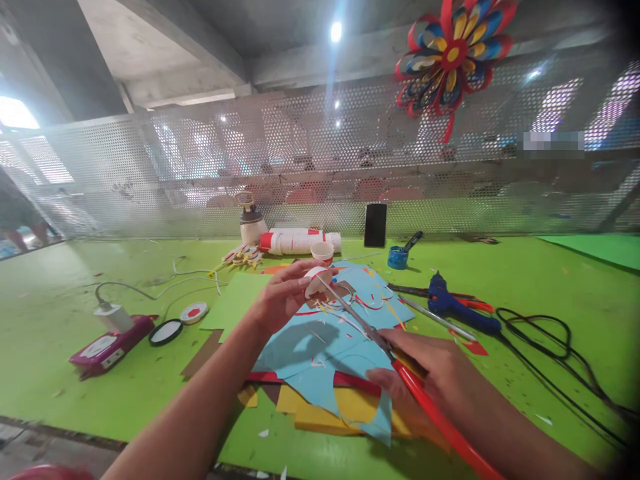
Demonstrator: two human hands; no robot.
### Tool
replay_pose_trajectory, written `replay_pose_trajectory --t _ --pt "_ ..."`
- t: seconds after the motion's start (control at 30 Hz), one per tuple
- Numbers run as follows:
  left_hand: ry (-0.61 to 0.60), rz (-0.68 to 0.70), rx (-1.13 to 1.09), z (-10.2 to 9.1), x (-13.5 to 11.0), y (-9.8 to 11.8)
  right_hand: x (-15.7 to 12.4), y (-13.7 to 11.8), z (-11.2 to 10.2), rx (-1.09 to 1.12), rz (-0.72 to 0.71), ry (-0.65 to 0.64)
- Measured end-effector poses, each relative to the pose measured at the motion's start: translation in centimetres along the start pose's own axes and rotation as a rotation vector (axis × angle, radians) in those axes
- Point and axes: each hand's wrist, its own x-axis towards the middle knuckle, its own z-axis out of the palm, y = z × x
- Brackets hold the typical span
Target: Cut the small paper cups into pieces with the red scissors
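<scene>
My left hand (280, 293) pinches a small white paper cup piece (315, 288) with a red line along its edge. In my right hand (435, 367) are long scissors (367, 328) with red handles. The blade tips reach the cup piece; whether they are cutting into it I cannot tell. Beneath both hands lie light blue paper sheets (295, 347), scattered with thin white, red and yellow paper scraps. Yellow paper (320, 417) sticks out below the blue. A white paper cup (322, 251) stands just beyond my left hand.
On the right lie a blue glue gun (457, 303) and its black cable (560, 340). A purple power strip (113, 347) with a plugged-in charger is on the left. Stacked cups (300, 241), a spray bottle (253, 225), a phone (375, 225) and a blue tape roll (398, 258) stand behind.
</scene>
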Motion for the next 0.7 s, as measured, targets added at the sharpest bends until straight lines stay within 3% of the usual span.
replay_pose_trajectory --t 0.47,0.7 --pt "0.066 -0.059 0.018 0.0 0.1 0.0 0.2 0.6 -0.4 -0.019 0.035 -0.037" --pt "0.055 -0.042 0.031 -0.1 0.1 0.0 0.3 -0.7 -0.9 0.025 0.088 -0.072"
